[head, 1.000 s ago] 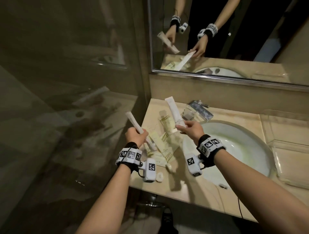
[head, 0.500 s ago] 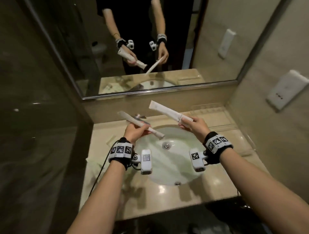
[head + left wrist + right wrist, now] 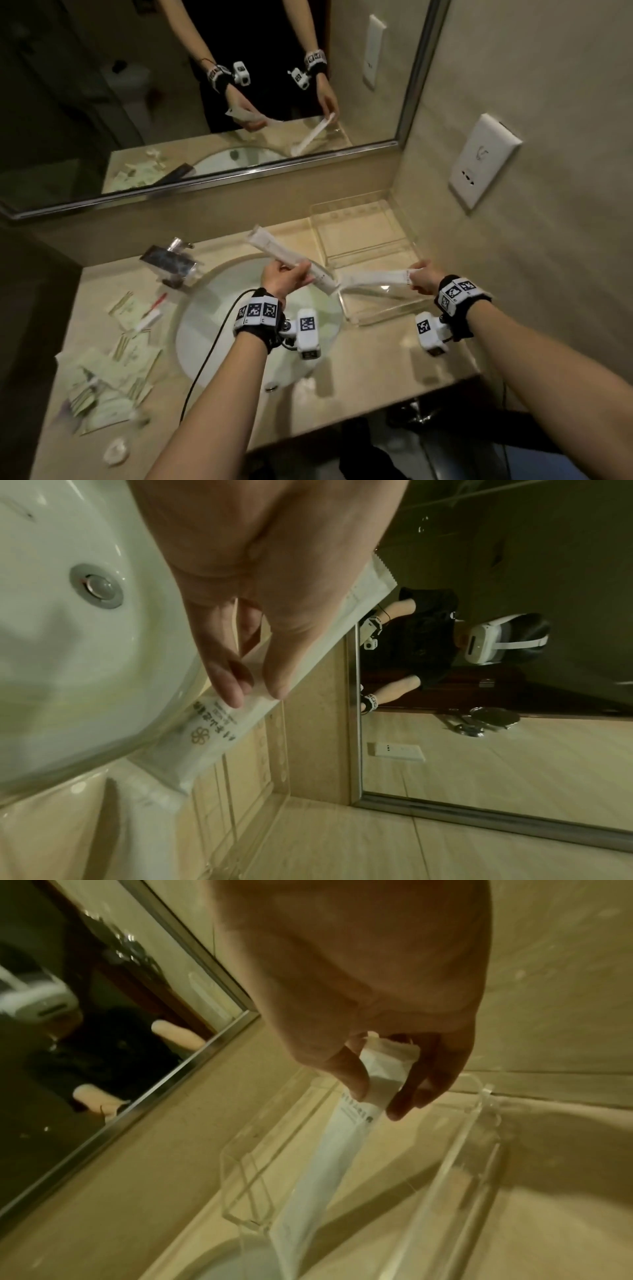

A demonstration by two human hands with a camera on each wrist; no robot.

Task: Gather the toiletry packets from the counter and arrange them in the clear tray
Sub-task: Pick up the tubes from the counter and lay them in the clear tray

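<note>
My left hand [image 3: 286, 279] grips a long white packet [image 3: 274, 248] above the sink; the left wrist view shows my fingers [image 3: 236, 685] pinching that packet [image 3: 219, 739], which has a gold flower mark. My right hand [image 3: 419, 277] pinches one end of a second long white packet [image 3: 373, 277] over the clear tray [image 3: 407, 236]. In the right wrist view my thumb and fingers [image 3: 356, 1080] hold this packet [image 3: 329, 1153] slanting down into the tray [image 3: 455, 1164]. Several more pale packets [image 3: 116, 370] lie scattered on the counter at the left.
A white sink basin [image 3: 212, 322] fills the counter's middle, with a chrome faucet [image 3: 169, 262] behind it. The tray stands in the right back corner against the wall. A wall mirror [image 3: 205, 102] runs along the back. A wall plate [image 3: 483, 161] is on the right.
Both hands have carried their packets rightward from the left counter across the sink. The right hand's packet now hangs over the clear tray, lower than before.
</note>
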